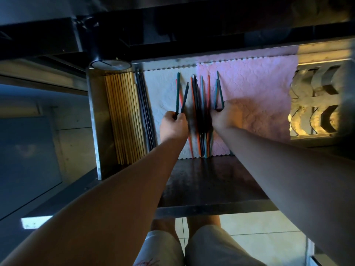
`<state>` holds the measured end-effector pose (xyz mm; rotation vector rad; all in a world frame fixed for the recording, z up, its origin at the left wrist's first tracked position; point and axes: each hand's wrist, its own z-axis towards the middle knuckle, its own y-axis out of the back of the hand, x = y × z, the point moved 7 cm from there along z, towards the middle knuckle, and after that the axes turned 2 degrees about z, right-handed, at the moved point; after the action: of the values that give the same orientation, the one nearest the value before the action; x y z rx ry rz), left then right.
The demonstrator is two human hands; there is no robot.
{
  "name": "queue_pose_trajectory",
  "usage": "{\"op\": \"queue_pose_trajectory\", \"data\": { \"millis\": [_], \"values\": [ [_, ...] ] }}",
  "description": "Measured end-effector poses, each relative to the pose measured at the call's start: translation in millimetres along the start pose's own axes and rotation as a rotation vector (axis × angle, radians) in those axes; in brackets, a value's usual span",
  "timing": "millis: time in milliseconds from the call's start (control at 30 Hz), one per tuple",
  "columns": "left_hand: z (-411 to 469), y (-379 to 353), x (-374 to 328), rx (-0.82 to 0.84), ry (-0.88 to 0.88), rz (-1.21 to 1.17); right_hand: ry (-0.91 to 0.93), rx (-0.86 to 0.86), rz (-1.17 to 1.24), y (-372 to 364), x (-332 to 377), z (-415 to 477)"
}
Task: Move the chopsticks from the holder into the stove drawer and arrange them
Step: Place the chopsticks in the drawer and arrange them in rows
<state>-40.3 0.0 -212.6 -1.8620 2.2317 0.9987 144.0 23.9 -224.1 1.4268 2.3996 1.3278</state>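
Observation:
The stove drawer (211,185) is pulled out below me, lined with a white cloth (161,87) and a pink cloth (255,89). Several coloured chopsticks (199,104), dark, teal and orange, lie in a loose bunch where the cloths meet. My left hand (173,125) is shut on two dark chopsticks (181,96) that fan upward. My right hand (224,114) is shut on a teal pair (218,91) at their lower ends. A row of wooden chopsticks (123,114) lies neatly at the drawer's left side, with dark ones (145,112) beside them.
A round metal holder (110,64) stands at the drawer's back left corner. A metal rack with wavy slots (315,104) fills the right side. The dark stove body overhangs the back. My knees and a tiled floor (259,225) are below the drawer front.

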Motion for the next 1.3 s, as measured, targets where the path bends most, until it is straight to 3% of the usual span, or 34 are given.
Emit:
{"op": "queue_pose_trajectory", "data": {
  "millis": [167,300,600,800,1067,1300],
  "values": [
    [3,3,1,-0.003,-0.002,0.016,-0.048,-0.022,-0.050,7,7,0],
    [5,4,2,-0.007,0.007,0.006,0.014,-0.022,-0.079,8,13,-2],
    [1,5,2,0.005,0.008,0.007,0.046,-0.026,0.085,-7,19,-1],
    [0,5,4,0.028,0.015,0.002,0.034,0.010,0.001,-14,21,-2],
    [-2,-21,-8,0.049,-0.013,0.025,0.050,-0.012,0.025,17,20,-8],
    [-1,-30,-10,-0.071,-0.071,0.195,0.071,0.017,0.172,21,2,-15]
  ]
}}
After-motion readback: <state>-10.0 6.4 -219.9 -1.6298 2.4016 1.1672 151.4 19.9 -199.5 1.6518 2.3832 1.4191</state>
